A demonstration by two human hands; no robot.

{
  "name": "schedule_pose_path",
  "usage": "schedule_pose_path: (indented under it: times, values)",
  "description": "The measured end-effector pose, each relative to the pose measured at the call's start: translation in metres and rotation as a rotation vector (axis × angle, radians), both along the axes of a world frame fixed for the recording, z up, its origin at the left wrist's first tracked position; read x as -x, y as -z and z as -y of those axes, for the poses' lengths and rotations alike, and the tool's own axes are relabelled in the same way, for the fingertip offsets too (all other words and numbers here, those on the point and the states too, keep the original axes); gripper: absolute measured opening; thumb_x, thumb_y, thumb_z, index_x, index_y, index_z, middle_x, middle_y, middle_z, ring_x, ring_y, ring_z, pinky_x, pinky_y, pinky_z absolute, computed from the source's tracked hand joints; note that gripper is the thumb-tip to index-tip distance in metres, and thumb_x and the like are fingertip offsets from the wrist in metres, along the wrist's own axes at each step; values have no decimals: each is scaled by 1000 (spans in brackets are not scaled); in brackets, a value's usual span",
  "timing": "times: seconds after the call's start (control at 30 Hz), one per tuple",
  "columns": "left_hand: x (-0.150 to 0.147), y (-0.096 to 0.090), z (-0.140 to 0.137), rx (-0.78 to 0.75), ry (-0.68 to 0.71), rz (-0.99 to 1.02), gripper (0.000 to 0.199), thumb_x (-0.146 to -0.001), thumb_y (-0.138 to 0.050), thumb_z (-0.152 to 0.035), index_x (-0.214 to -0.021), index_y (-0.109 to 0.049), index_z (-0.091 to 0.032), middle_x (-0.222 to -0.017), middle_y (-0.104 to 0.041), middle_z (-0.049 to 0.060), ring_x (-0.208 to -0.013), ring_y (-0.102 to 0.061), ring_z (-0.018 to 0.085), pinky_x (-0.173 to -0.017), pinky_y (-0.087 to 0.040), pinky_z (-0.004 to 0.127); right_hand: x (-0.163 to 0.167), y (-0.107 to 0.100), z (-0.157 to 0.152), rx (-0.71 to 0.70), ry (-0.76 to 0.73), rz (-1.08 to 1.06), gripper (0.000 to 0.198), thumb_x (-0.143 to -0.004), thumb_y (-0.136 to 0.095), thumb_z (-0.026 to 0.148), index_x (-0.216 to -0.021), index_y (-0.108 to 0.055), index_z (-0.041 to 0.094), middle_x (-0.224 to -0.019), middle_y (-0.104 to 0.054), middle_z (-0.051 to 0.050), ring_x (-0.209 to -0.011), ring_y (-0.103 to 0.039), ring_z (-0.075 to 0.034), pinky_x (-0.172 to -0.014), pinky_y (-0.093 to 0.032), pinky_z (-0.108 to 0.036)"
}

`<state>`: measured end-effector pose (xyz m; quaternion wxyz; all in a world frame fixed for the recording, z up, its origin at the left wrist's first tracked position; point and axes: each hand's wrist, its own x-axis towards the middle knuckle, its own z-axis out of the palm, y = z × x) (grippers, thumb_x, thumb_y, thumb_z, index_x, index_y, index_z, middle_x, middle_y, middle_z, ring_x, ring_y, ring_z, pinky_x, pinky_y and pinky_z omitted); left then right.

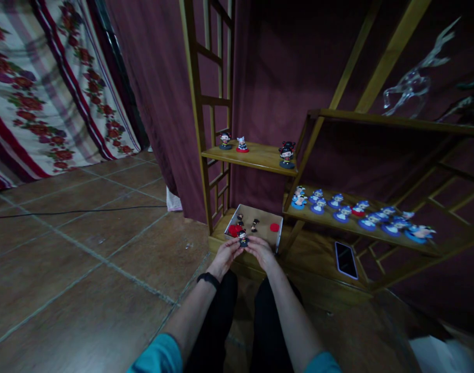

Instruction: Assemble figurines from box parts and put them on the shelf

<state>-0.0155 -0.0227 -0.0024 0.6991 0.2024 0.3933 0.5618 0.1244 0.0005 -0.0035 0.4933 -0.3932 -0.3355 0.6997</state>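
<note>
Between my left hand (225,255) and my right hand (261,251) stands a small black-haired figurine (242,237) on a dark round base. The fingers of both hands pinch it from either side, just over the front edge of a shallow cardboard box (265,216). Inside the box lie small dark figurine pieces (254,225), red round bases (234,230) on the left, and a single red disc (275,227) on the right. My wrists are bare except for a black band on the left one.
A wooden shelf (256,157) above the box carries similar figurines (287,154). On the right-hand shelf (326,213) stand several blue-and-white figurines (342,213); a phone (346,260) lies below. Higher up is a clear deer ornament (408,85). A cable (85,211) crosses the tiled floor.
</note>
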Motion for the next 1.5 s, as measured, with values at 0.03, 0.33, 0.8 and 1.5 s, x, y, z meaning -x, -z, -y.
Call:
schedule_pose_path:
  times: [0.03,0.33,0.8,1.5]
  values:
    - [0,1,0,0,4,-3,20,-69,-60,-3,-88,-62,-11,-84,-66,9,-69,-63,11,-67,-51,21,0,0,0,-2,1,8,32,-53,-71,19,-84,-64,17,-83,-66,-5,-75,-63,-17,-75,-49,-34]
    - [0,13,-5,-1,-41,-17,19,-66,-62,-2,-81,-59,-13,-74,-65,4,-62,-62,10,-64,-51,21,-1,-2,0,-26,0,40,36,-53,-70,19,-88,-63,18,-85,-66,-4,-74,-62,-15,-74,-48,-31]
    - [1,10,-4,-75,29,-92,30,-63,-68,-8,-92,-63,-12,-77,-67,6,-65,-62,10,-60,-48,18,-2,4,-5,35,20,15,26,-54,-69,14,-79,-63,16,-83,-67,-4,-70,-62,-14,-66,-51,-27]
    - [0,15,-5,-73,15,-74,30,-62,-69,-7,-90,-62,-13,-77,-66,6,-64,-61,10,-61,-47,19,-5,9,-6,85,-17,-43,25,-63,-65,12,-89,-61,14,-80,-69,-7,-70,-65,-14,-69,-52,-26]
